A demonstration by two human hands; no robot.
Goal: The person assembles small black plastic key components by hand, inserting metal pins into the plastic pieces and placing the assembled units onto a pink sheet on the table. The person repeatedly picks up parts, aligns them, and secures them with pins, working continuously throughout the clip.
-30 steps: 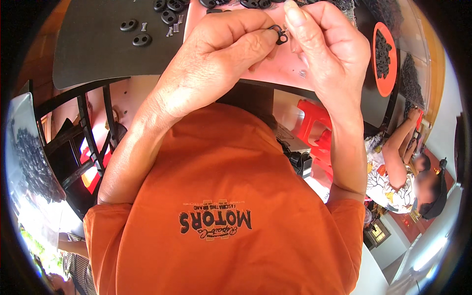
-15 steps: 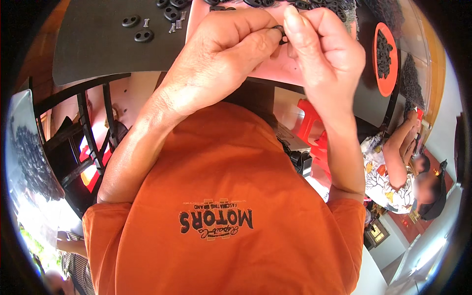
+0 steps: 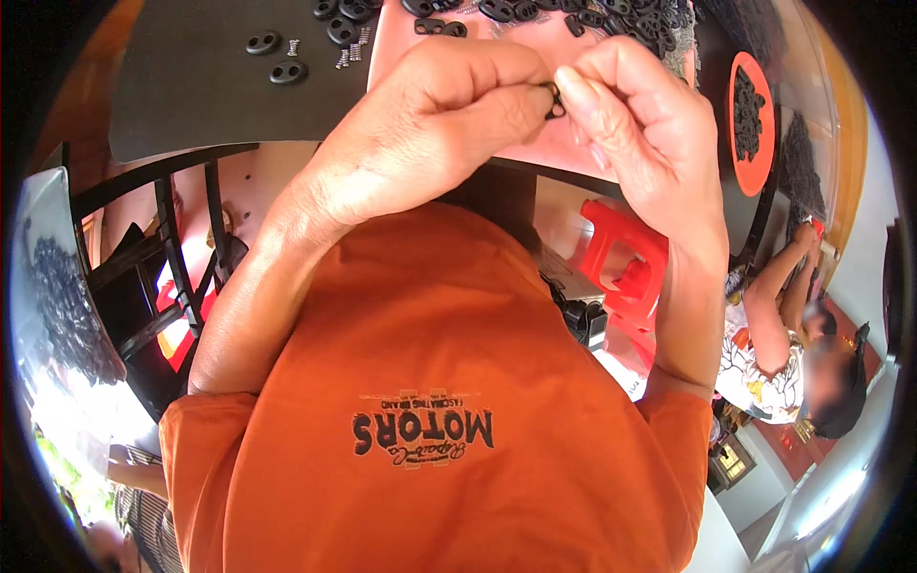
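My left hand (image 3: 430, 124) is closed, thumb and bent fingers pinching a small black plastic cord-lock piece (image 3: 555, 101) above a pink tray (image 3: 564, 155). From the other side, the thumb and fingertips of my right hand (image 3: 650, 124) press against the same piece. Much of the piece is hidden by the fingers; a dark edge with a hole shows. Left of the tray, two oval two-hole black cord locks (image 3: 288, 73) lie on the dark table, with a small metal spring (image 3: 294, 47) beside them. More cord locks (image 3: 341, 31) and springs (image 3: 354, 52) lie closer to the tray.
Black parts (image 3: 621, 17) are heaped at the tray's far side. An orange dish (image 3: 753, 184) of small black parts stands on the right. A red stool (image 3: 621, 253) is below the table edge. Another person (image 3: 774, 349) sits at the right, arms raised to the work.
The view has shifted slightly, showing more of the tray's far side. My right hand has turned a little and sits lower, its fingertips still at the black piece.
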